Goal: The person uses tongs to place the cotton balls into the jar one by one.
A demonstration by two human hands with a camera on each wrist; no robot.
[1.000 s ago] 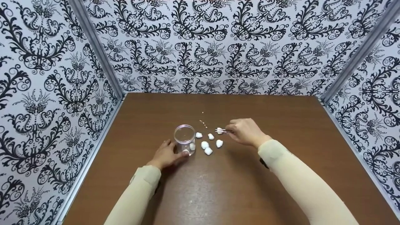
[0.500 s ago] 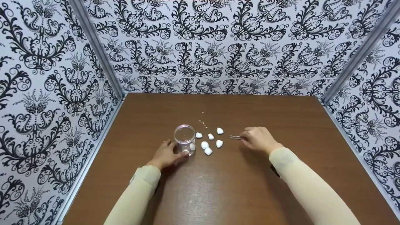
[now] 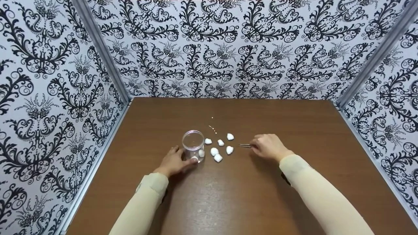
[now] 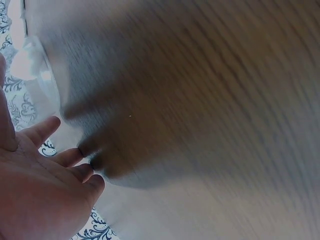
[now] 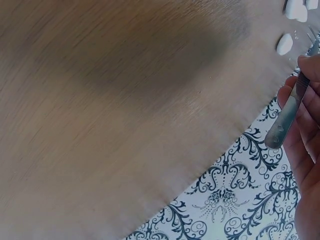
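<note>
A clear open-topped jar [image 3: 193, 143] stands upright on the table, with white cotton balls [image 3: 201, 153] visible low inside it. My left hand [image 3: 173, 162] holds the jar near its base, thumb across the front and fingers at the left side. In the left wrist view its fingertips [image 4: 50, 127] reach down by the jar's lower edge. Several cotton balls [image 3: 214, 151] lie loose to the jar's right. My right hand [image 3: 268, 146] pinches metal tweezers [image 5: 283, 122]; their tips point left, close to the rightmost near cotton ball [image 3: 230, 150], with nothing between them.
Small pale crumbs [image 3: 213, 129] are scattered on the brown wooden table [image 3: 156, 114] behind the cotton balls. Walls with a black-and-white scroll pattern [image 3: 225, 49] enclose the table at the back and both sides.
The tweezers have left the far right cotton ball, moved right and nearer, then slightly back left toward the near right one. The left hand, jar and cotton balls have stayed put.
</note>
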